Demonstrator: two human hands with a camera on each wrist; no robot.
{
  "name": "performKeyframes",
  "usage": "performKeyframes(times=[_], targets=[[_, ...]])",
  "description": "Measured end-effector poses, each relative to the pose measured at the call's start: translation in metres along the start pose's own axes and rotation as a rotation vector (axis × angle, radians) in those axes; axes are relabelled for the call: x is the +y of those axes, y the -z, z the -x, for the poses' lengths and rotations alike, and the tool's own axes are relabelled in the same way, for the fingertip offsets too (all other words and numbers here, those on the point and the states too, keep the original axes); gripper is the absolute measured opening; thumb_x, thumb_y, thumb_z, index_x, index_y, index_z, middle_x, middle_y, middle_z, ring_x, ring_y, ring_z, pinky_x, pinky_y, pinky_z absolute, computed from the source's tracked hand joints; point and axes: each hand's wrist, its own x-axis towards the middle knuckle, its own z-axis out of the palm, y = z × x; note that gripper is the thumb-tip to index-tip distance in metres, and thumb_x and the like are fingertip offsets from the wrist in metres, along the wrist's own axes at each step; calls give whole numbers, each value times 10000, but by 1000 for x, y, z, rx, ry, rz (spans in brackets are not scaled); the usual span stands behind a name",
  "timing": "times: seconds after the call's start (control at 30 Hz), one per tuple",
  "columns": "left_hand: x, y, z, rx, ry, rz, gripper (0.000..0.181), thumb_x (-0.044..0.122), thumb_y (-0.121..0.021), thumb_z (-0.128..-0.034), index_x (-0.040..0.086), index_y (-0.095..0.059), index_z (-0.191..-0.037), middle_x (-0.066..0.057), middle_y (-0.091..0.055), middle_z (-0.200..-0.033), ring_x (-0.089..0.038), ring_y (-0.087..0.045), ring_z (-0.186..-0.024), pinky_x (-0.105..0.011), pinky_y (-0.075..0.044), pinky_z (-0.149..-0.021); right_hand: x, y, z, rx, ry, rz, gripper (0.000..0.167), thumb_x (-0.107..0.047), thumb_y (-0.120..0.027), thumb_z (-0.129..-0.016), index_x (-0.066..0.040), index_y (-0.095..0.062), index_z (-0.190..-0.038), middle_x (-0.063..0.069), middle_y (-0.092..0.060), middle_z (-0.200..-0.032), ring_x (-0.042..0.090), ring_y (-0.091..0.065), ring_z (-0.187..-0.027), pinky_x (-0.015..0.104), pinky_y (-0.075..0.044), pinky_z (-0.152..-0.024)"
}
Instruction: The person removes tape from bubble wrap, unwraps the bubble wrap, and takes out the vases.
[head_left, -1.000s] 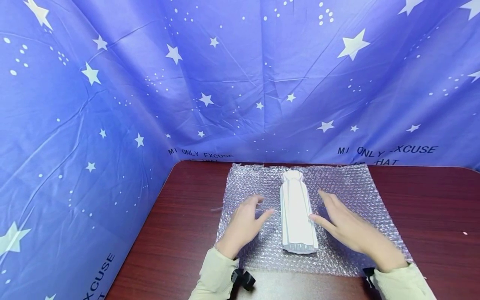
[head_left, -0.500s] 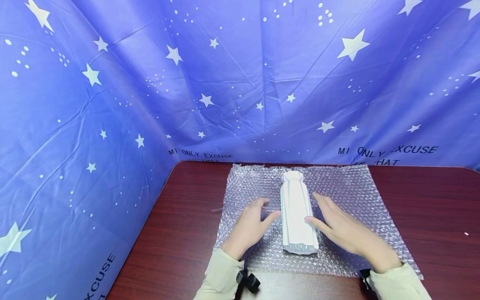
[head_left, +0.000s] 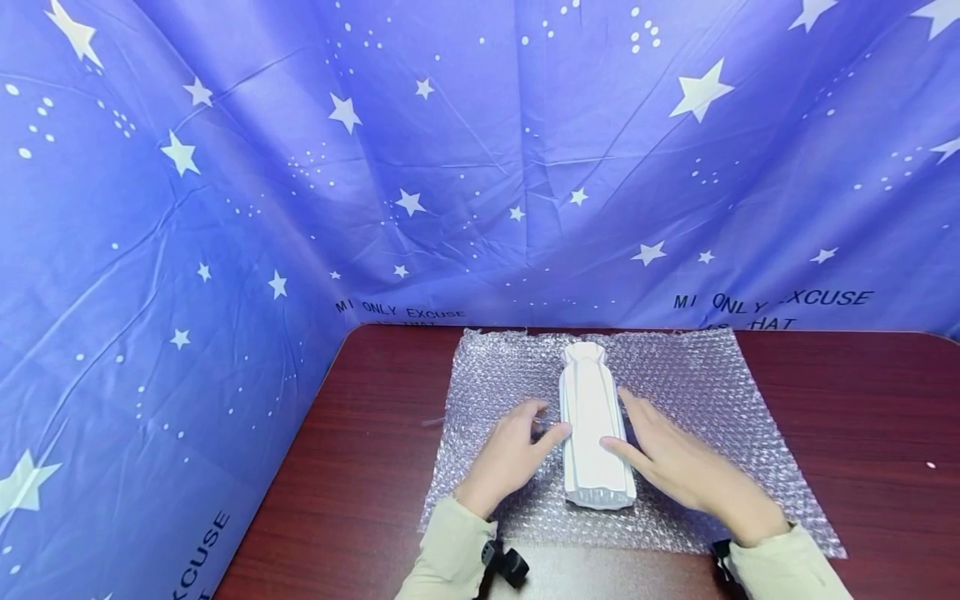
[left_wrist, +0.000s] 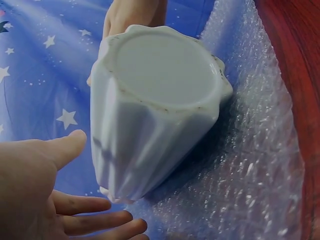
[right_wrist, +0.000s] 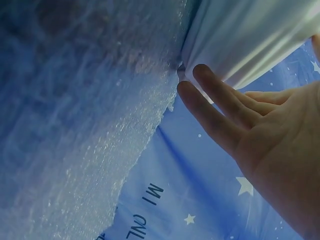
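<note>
Showing a starry blue curtain [head_left: 465, 167] at far and left, a reddish-brown table [head_left: 862, 400] nearer, a white speck [head_left: 931, 465] at right.

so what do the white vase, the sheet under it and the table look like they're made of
White vase: probably glazed ceramic; smooth sheen, with dark specks round its base in the left wrist view, though plastic isn't ruled out.
Sheet: clear plastic bubble wrap, shiny, dotted with small bubbles.
Table: wood or wood-look laminate, reddish brown with streaky grain; can't tell which.
</note>
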Motion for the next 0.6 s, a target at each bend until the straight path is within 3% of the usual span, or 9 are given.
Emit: performKeyframes(times=[0.3, 0.6], targets=[[-4, -9, -5, -57, 34, 122, 712, 638, -518, -937, 117, -515, -1423, -34, -635, -1289, -126, -645, -1053, -303, -562, -844, -4, 1, 1, -22, -46, -5, 883, -570, -379, -1024, 88, -106, -1546, 347, -166, -1575, 547, -229, -1414, 692, -217, -1120], [-10, -14, -12, -91, 36, 229, 650, 563, -574, -946, 111, -521, -1409, -7, -681, -1199, -104, -653, -1030, -312, -545, -907, -5, 1, -1, -8, -6, -24, 827, -514, -411, -1036, 42, -102, -1565, 320, -182, -1584, 539, -255, -1408, 689, -242, -1113]])
